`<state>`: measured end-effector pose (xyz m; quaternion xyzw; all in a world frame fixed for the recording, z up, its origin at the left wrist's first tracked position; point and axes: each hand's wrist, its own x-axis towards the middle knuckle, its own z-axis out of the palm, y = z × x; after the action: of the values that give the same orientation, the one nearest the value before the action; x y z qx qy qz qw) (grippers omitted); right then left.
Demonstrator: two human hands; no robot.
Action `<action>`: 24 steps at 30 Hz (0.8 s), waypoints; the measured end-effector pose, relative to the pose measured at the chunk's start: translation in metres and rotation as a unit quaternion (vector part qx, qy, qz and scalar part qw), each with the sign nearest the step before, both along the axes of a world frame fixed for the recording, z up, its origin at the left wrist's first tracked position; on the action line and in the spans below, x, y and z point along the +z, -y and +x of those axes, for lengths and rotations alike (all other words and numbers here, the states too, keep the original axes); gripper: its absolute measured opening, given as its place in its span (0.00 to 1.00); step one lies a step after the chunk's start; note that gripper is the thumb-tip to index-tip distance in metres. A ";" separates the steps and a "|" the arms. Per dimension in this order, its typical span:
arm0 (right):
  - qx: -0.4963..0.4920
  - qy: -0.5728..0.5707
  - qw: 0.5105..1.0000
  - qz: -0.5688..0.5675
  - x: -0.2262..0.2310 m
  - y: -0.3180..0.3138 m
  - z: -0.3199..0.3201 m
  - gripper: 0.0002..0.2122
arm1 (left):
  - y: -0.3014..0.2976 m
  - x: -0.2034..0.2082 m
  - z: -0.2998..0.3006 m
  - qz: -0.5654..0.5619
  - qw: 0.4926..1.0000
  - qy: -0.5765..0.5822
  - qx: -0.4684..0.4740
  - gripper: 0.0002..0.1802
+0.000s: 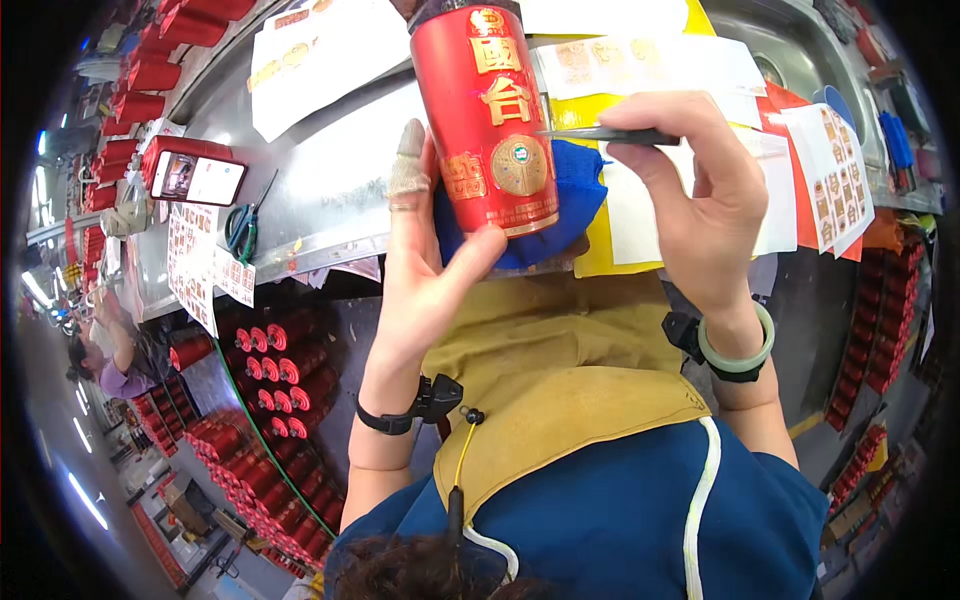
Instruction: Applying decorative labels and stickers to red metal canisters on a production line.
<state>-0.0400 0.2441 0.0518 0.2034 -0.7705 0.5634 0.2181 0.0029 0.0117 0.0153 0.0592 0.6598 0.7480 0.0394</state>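
A red bottle (468,110) with gold raised characters and a round gold emblem lies tilted over the near edge of the work table. My left hand (425,270) is closed around its lower left side, thumb near the base, with beige finger covers (408,170) on a finger. Between the thumb and fingers of my right hand (712,190) is a pair of dark tweezers (620,135). Their tip points left, at the bottle's right edge above the emblem; I cannot tell whether it touches. Under the bottle is a bunched blue cloth (578,195).
Sticker sheets (640,65) lie behind and right of the bottle, more sheets (838,180) at far right. On the left are a phone (198,178), scissors (240,232) and label strips (190,260). Red bottles (265,470) stand in rows on the floor; another person (120,350) is at far left.
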 end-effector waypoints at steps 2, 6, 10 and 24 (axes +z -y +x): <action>0.007 -0.096 0.988 0.121 0.005 0.004 -0.013 0.10 | -0.003 0.003 0.005 -0.003 1.000 -0.014 -0.020 0.67; 0.093 -0.163 0.968 0.167 -0.003 0.029 -0.006 0.12 | -0.011 -0.010 0.000 -0.326 0.918 -0.183 0.131 0.61; 0.122 -0.098 0.974 0.164 0.009 0.037 -0.011 0.12 | -0.007 -0.022 -0.002 -0.297 0.926 -0.168 0.160 0.53; -0.046 -0.228 0.943 0.238 -0.001 0.018 -0.051 0.08 | 0.001 -0.016 -0.001 -0.318 0.931 -0.137 0.118 0.50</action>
<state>-0.0911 0.2264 0.0508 0.3370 -0.8202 0.2911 0.3590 0.0021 0.0108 -0.0008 0.0672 0.8645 0.4826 -0.1234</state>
